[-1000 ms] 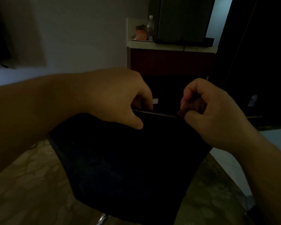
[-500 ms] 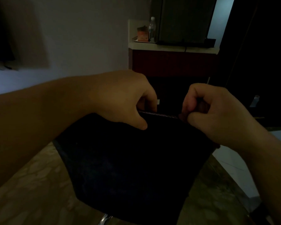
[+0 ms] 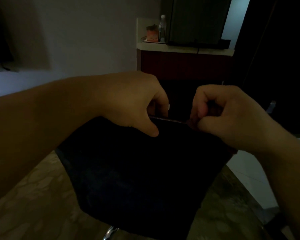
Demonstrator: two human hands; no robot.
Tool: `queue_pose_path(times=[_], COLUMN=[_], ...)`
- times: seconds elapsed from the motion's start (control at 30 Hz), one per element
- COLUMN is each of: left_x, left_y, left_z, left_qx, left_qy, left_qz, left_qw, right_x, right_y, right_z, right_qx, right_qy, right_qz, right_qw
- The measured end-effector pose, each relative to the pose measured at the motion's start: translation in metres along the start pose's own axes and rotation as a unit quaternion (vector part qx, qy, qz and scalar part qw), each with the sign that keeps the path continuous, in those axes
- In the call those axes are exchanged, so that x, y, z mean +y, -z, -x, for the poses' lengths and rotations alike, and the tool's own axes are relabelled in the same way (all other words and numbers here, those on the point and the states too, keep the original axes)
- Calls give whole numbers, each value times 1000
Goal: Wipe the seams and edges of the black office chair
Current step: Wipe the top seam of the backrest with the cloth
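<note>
dim shot. black office chair sits under both hands, its top edge running between them. left hand grips that edge, fingers curled over the far side, thumb pressed on the near face. right hand is just right of the left, fingers curled tight and pinching something dark reddish at the edge, too dark to identify. beyond the hands a cabinet carries a bottle. patterned floor below the left forearm.
</note>
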State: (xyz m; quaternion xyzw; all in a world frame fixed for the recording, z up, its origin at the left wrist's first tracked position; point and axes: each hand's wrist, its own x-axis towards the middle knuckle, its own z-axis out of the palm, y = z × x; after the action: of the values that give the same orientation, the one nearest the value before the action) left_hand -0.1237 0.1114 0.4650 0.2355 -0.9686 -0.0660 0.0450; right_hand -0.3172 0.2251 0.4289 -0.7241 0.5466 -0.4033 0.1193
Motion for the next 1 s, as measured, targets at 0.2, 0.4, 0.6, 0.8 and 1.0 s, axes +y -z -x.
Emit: queue_pose_path(times=[0.2,0.4,0.6,0.8,1.0], left_x=[1,2,4,6,8], left_y=[1,2,-2,-4,-10], left_z=[-1,-2,-3,-8,-10], left_qx=[-9,-11,10,21,43], left_qy=[-1,3,-17,-28,-42], left_qz=[7,-19,-13,-38,-48], left_qw=[1000,1000,1000,999,997], right_x=[-4,-4,-2,-3,1], right_y=[1,-5,-11,-11,-2], right_z=[-5,-3,-5,-6,-2], right_qx=[-36,-5,68,57,11], right_qy=[4,17,-1,17,22], right_qz=[5,41,75,63,52], right_qw=[999,999,995,996,998])
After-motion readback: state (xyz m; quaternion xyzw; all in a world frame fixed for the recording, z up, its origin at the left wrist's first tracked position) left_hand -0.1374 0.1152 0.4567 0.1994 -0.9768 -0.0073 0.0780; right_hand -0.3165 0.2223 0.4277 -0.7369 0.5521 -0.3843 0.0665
